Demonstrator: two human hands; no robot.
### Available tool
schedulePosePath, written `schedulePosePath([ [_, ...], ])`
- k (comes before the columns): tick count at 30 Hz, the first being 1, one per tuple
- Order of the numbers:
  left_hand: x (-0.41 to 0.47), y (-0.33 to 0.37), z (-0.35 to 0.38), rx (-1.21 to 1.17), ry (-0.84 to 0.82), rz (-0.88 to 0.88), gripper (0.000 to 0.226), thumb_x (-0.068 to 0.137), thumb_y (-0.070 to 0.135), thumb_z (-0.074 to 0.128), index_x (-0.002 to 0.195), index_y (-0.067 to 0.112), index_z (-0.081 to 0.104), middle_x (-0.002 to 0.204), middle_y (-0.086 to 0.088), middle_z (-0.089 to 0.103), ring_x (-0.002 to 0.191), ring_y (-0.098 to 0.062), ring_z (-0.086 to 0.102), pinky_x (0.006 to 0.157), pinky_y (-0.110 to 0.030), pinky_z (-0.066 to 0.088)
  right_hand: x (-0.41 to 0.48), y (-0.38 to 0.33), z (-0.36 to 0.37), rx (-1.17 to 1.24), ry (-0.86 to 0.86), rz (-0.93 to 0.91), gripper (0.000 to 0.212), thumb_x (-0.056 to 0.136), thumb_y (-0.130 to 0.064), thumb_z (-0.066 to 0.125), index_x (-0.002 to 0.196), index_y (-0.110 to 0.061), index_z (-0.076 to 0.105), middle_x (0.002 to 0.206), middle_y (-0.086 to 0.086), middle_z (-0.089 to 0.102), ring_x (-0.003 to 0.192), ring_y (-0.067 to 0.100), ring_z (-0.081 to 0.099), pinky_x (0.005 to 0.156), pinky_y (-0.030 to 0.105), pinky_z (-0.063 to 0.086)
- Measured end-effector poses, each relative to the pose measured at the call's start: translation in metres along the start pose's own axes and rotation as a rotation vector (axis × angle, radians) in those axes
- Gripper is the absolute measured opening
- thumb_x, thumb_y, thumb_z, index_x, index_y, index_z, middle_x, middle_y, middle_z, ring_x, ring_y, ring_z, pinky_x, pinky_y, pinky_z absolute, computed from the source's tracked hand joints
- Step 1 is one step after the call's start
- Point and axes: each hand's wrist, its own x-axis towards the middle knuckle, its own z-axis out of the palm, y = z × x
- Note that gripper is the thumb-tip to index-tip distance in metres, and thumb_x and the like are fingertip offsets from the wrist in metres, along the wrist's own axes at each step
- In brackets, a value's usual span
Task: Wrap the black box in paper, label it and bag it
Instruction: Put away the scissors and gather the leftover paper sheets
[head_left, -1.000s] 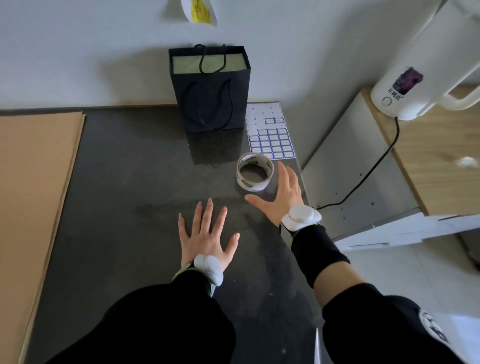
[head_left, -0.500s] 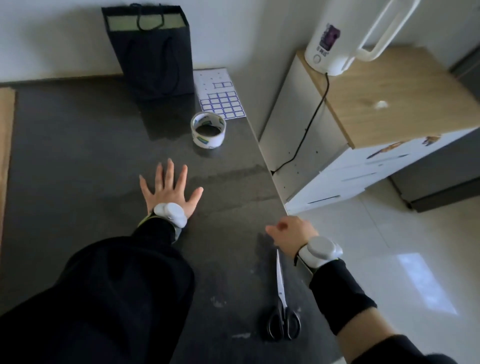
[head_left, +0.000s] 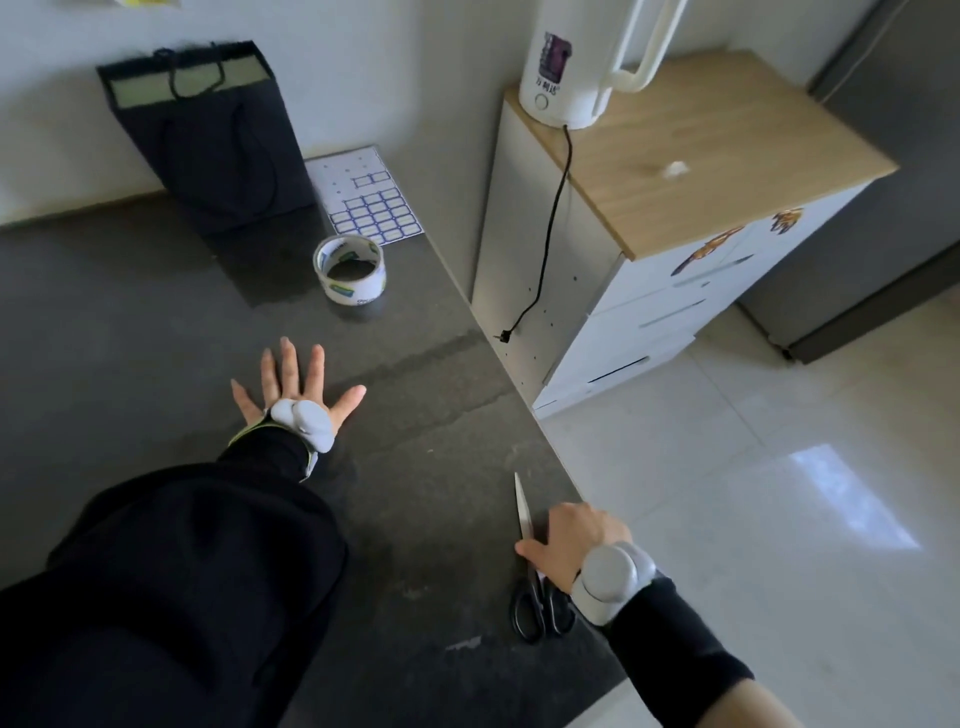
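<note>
The dark grey table (head_left: 156, 312) carries an upright black paper bag (head_left: 218, 156), a label sheet (head_left: 371, 200), a tape roll (head_left: 349, 270) and black-handled scissors (head_left: 524, 514).

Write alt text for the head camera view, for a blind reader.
A person's right hand rests on scissors at the near right edge of a dark table, thumb against the blades, while the left hand lies flat, fingers spread. Farther back sit a tape roll, a label sheet and an upright black paper bag.

place: home room | cues: electric kettle (head_left: 563, 67) on sticker-decorated drawer cabinet (head_left: 727, 145), tiled floor (head_left: 779, 493), dark worktable (head_left: 130, 338) by wall
</note>
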Motion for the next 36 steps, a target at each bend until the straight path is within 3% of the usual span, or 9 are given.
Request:
schedulePosePath([
  [5, 0.002, 0.002, -0.003, -0.018, -0.027, -0.015, 0.081, 0.085, 0.073, 0.024, 0.151, 0.027, 0.009, 0.159, -0.008, 0.001, 0.146, -0.026, -0.002, 0.113, -0.059, -0.003, 0.000, -0.003, -0.010, -0.070, -0.109, -0.034, 0.043, 0.088, -0.052, 0.054, 0.065, -0.016, 0.043, 0.093, 0.003, 0.062, 0.080, 0.020, 0.054, 0.069, 0.026, 0.040],
  [9, 0.002, 0.002, -0.004, -0.013, -0.026, -0.006, 0.081, 0.086, 0.072, 0.025, 0.151, 0.026, 0.012, 0.159, -0.009, 0.004, 0.146, -0.028, 0.000, 0.113, -0.060, -0.002, 0.006, -0.002, -0.011, -0.094, -0.079, -0.047, 0.020, 0.093, -0.031, 0.050, 0.100, -0.016, 0.062, 0.113, 0.001, 0.064, 0.103, 0.020, 0.061, 0.072, 0.023, 0.039],
  [13, -0.001, 0.004, -0.006, 0.022, -0.019, -0.004, 0.081, 0.086, 0.072, 0.024, 0.151, 0.026, 0.009, 0.159, -0.008, 0.001, 0.146, -0.027, -0.002, 0.113, -0.059, -0.002, 0.007, -0.004, -0.008, -0.130, -0.056, -0.053, 0.023, 0.094, -0.022, 0.044, 0.108, -0.016, 0.062, 0.116, 0.001, 0.063, 0.106, 0.021, 0.060, 0.073, 0.022, 0.040],
  [18, -0.004, 0.004, -0.013, -0.125, -0.096, -0.022, 0.079, 0.087, 0.071, 0.024, 0.151, 0.026, 0.012, 0.159, -0.008, 0.005, 0.146, -0.026, -0.002, 0.113, -0.057, -0.004, 0.007, -0.002, -0.009, -0.113, -0.077, -0.085, 0.018, 0.091, -0.018, 0.043, 0.093, -0.016, 0.062, 0.104, 0.003, 0.064, 0.089, 0.021, 0.058, 0.069, 0.022, 0.040],
  [24, -0.003, 0.001, 0.001, -0.006, 0.063, 0.015, 0.081, 0.085, 0.074, 0.017, 0.151, 0.029, 0.001, 0.158, -0.002, -0.014, 0.145, -0.022, -0.013, 0.113, -0.057, -0.008, 0.004, -0.002, -0.010, -0.023, -0.055, -0.049, 0.015, 0.084, -0.027, 0.047, 0.079, -0.015, 0.055, 0.082, 0.000, 0.055, 0.074, 0.020, 0.053, 0.060, 0.023, 0.040],
  [27, -0.009, 0.000, 0.011, -0.022, 0.215, 0.022, 0.078, 0.086, 0.071, 0.016, 0.151, 0.028, 0.010, 0.159, 0.000, -0.006, 0.146, -0.020, -0.008, 0.116, -0.051, -0.005, 0.006, -0.007, -0.013, -0.012, -0.007, -0.058, 0.015, 0.082, -0.029, 0.049, 0.080, -0.016, 0.056, 0.081, 0.000, 0.055, 0.072, 0.020, 0.053, 0.049, 0.020, 0.033],
  [31, -0.007, 0.001, 0.010, -0.029, 0.231, 0.015, 0.076, 0.086, 0.071, 0.017, 0.150, 0.029, 0.015, 0.159, 0.000, -0.001, 0.146, -0.021, -0.004, 0.117, -0.049, -0.003, 0.030, -0.025, -0.031, -0.012, 0.054, -0.099, 0.018, 0.085, -0.028, 0.046, 0.091, -0.016, 0.059, 0.094, 0.005, 0.061, 0.082, 0.025, 0.057, 0.061, 0.023, 0.038],
  [33, -0.005, -0.002, 0.010, -0.031, 0.235, 0.005, 0.076, 0.086, 0.071, 0.019, 0.150, 0.029, 0.014, 0.159, 0.000, -0.003, 0.146, -0.020, -0.005, 0.116, -0.048, -0.004, 0.050, -0.040, -0.042, 0.052, 0.072, -0.131, 0.010, 0.085, -0.025, 0.046, 0.080, -0.020, 0.053, 0.088, 0.003, 0.057, 0.079, 0.024, 0.056, 0.058, 0.022, 0.035],
  [36, -0.005, 0.001, 0.010, -0.045, 0.217, 0.002, 0.076, 0.086, 0.071, 0.020, 0.150, 0.031, 0.011, 0.159, 0.002, -0.007, 0.146, -0.018, -0.009, 0.116, -0.047, -0.007, 0.077, -0.063, -0.062, 0.204, 0.095, -0.164, 0.029, 0.088, -0.028, 0.051, 0.062, -0.018, 0.042, 0.068, -0.002, 0.048, 0.071, 0.022, 0.050, 0.055, 0.023, 0.033],
])
